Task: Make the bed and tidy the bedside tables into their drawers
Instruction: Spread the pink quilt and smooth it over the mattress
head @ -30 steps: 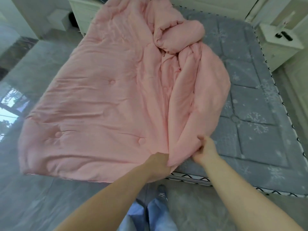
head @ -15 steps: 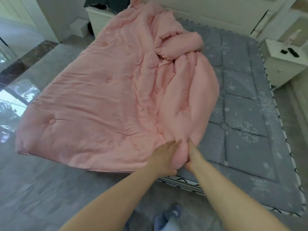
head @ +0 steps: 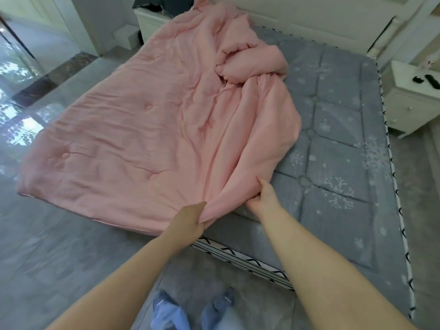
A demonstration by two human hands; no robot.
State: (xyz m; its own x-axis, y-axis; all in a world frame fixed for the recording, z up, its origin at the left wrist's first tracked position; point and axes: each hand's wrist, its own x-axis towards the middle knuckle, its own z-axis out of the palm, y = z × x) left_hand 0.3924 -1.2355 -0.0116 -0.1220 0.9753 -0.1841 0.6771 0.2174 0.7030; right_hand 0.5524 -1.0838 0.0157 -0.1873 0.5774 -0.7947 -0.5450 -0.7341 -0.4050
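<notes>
A pink quilt (head: 133, 144) lies spread over the left half of the bed, with a bunched, rolled fold along its right side. The grey snowflake-patterned mattress (head: 338, 167) is bare on the right. My left hand (head: 188, 222) grips the quilt's near edge at the foot of the bed. My right hand (head: 264, 198) holds the folded part of the quilt just to the right, fingers tucked under the fabric. A white bedside table (head: 414, 101) stands at the right with two dark objects (head: 426, 79) on top. Another white bedside table (head: 152, 22) stands at the far left, dark cloth on it.
I stand at the foot of the bed, on a grey floor (head: 59, 258). A white headboard (head: 297, 17) runs along the far wall. A glass door (head: 14, 67) is at the left. A small white box (head: 126, 38) sits beside the left table.
My hands have moved apart a little along the quilt's near edge, the right one sliding to the right under the fold. The view has risen and shows more of the headboard.
</notes>
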